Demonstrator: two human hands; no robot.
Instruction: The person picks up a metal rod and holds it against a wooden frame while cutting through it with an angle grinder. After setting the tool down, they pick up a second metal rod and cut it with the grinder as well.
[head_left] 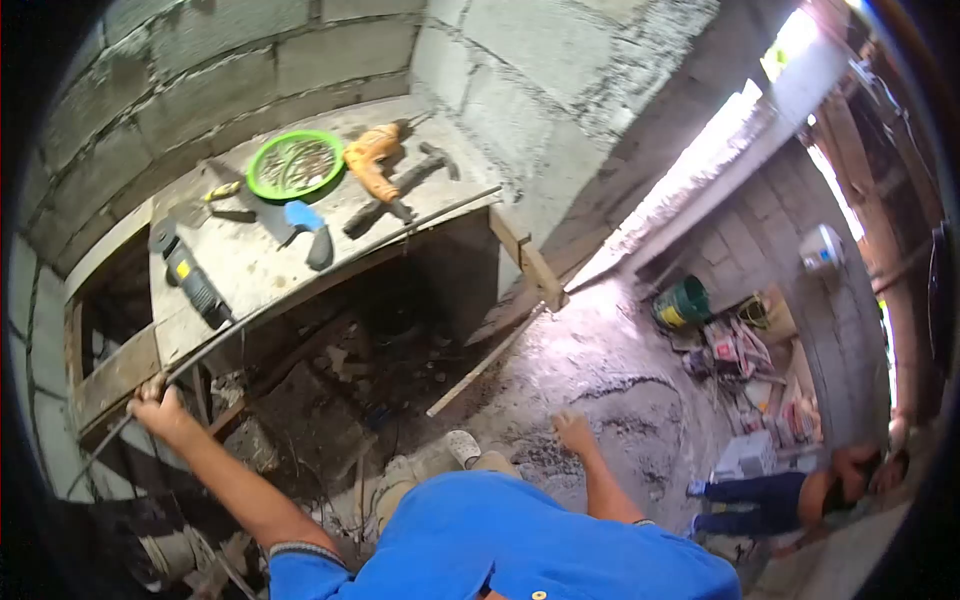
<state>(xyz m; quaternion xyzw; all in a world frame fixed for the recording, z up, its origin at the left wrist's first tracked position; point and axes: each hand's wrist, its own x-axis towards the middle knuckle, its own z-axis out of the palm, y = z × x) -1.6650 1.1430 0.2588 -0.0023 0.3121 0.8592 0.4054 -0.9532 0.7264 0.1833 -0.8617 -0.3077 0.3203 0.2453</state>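
My left hand (pixel 160 412) is closed around a long thin metal rod (pixel 440 213) at the left corner of a board-topped bench (pixel 265 265). The rod runs along the bench's front edge and past its right end; its other end bends down behind my hand. My right hand (pixel 574 433) hangs over the floor on the right with curled fingers, and nothing shows in it. On the bench lie a yellow drill (pixel 372 160), a hammer (pixel 425 172), a green basin (pixel 295 165) of small pieces, a blue-and-grey trowel (pixel 312 232) and a dark angle grinder (pixel 188 278).
Concrete block walls (pixel 210 90) stand behind the bench. Rubble (pixel 340 360) lies under it. A wooden strip (pixel 485 362) slants to the floor. At right are a green bucket (pixel 680 302), bags (pixel 738 345), blocks (pixel 745 455) and another person (pixel 770 500).
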